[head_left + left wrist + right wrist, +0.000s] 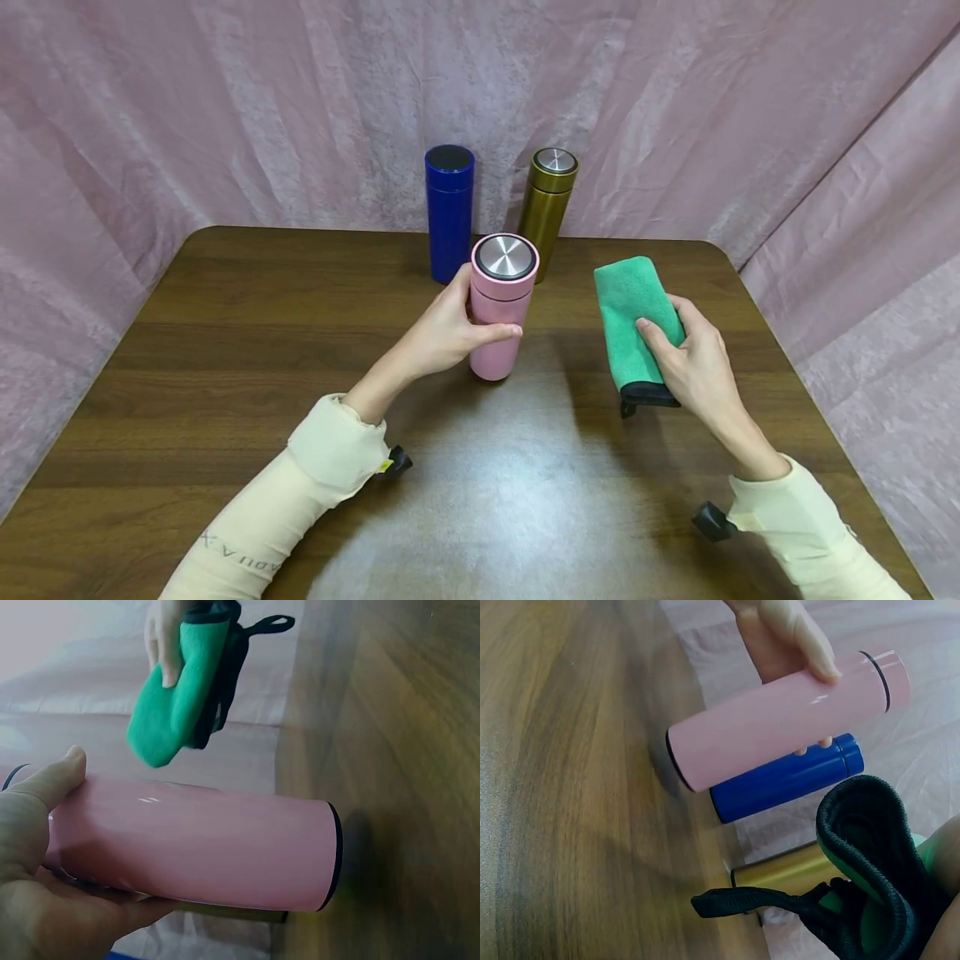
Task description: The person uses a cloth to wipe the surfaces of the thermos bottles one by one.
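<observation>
My left hand (446, 327) grips a pink thermos bottle (495, 333) round its upper body, thumb on the near side. The bottle is nearly upright, its silver-topped lid on. Its black-edged base is close to the tabletop; whether it touches, I cannot tell. To the right, my right hand (701, 358) holds a folded green cloth (630, 312) above the table, thumb on top. Black edging and a hanging loop (742, 900) show on the cloth in the right wrist view. The right hand's fingers beneath the cloth are mostly hidden in the head view.
Behind the pink bottle stand a blue thermos bottle (450, 221) and a gold thermos bottle (547, 200), the gold one partly hidden. All are at a brown wooden table (262, 333) with a pink curtain (315, 108) along its far edge.
</observation>
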A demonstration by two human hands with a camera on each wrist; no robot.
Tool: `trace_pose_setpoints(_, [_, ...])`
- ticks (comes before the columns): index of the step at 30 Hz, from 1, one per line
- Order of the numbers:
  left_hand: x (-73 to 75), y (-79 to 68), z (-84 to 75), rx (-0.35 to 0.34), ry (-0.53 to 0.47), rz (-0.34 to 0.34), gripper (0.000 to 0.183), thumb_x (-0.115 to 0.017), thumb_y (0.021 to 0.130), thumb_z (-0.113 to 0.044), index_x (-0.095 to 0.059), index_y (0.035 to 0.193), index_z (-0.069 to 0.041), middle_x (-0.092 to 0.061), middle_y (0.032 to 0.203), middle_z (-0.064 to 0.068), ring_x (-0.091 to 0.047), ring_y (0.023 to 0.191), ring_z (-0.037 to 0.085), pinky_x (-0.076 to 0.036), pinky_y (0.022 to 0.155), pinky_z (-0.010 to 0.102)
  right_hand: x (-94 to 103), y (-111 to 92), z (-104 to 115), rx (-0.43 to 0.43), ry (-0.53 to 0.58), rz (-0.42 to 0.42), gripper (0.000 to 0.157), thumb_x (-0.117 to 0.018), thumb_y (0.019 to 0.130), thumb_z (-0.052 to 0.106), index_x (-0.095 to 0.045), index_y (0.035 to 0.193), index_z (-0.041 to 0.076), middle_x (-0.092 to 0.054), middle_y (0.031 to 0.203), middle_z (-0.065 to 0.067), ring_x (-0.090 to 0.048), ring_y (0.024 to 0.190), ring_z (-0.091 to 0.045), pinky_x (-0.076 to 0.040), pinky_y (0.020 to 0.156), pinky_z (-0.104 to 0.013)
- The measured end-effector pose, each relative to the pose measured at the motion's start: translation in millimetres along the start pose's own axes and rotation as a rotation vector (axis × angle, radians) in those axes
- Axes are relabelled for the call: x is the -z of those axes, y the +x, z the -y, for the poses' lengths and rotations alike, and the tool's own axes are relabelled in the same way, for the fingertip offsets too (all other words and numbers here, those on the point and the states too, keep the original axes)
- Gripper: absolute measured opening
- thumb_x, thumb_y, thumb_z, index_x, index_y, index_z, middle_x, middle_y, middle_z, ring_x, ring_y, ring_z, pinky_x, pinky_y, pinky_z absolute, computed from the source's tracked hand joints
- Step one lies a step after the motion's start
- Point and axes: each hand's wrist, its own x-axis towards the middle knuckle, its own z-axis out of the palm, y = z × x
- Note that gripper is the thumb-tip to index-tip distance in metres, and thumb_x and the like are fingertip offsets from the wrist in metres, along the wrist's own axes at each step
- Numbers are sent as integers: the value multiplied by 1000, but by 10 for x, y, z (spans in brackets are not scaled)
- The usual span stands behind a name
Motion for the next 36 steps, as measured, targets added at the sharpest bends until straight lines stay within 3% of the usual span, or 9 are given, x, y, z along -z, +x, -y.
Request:
trace_pose_setpoints(9, [-199, -12, 54, 27, 38, 39, 77, -89, 81, -8, -42, 142, 0, -60, 134, 14, -62, 118, 26, -48, 103, 42, -1, 12, 54, -1, 12, 7, 46, -64, 104, 30, -57, 140, 4, -68, 111, -19, -62, 81, -17, -49, 65, -17])
trace_pose_setpoints(17, [-239, -10, 58, 54, 71, 49, 79, -89, 82, -11, -41, 143, -2, -60, 134, 14, -61, 119, 26, -47, 104, 42, 68, 92, 207, 89, 68, -41, 42, -64, 102, 20, -57, 142, 7, -66, 106, -16, -60, 78, -7, -49, 64, -15])
trace_pose_setpoints(22, [-255, -8, 86, 46, 66, 52, 79, -89, 83, -13, -40, 145, -2, -59, 135, 14, -61, 119, 26, -47, 104, 42, 123, 196, 388, 196, 111, -103, 44, -68, 98, 10, -57, 141, 7, -67, 107, -16, -60, 84, -6, -48, 67, -14])
trace_pose_setpoints(27, [-268, -25, 151, 15, 49, 73, 79, -85, 86, -11, -34, 146, -3, -57, 137, 15, -59, 120, 26, -45, 106, 42, 157, 331, 629, 270, 149, -157, 47, -70, 96, 8, -56, 141, 7, -69, 120, -17, -62, 95, -5, -48, 74, -17])
trace_pose_setpoints(36, [-265, -34, 191, -3, 45, 106, 79, -81, 91, -13, -28, 149, -7, -53, 140, 13, -57, 123, 24, -43, 108, 40, 54, 480, 1042, 394, 190, -199, 43, -69, 96, 6, -60, 138, 9, -71, 116, -13, -62, 92, -11, -48, 78, -20])
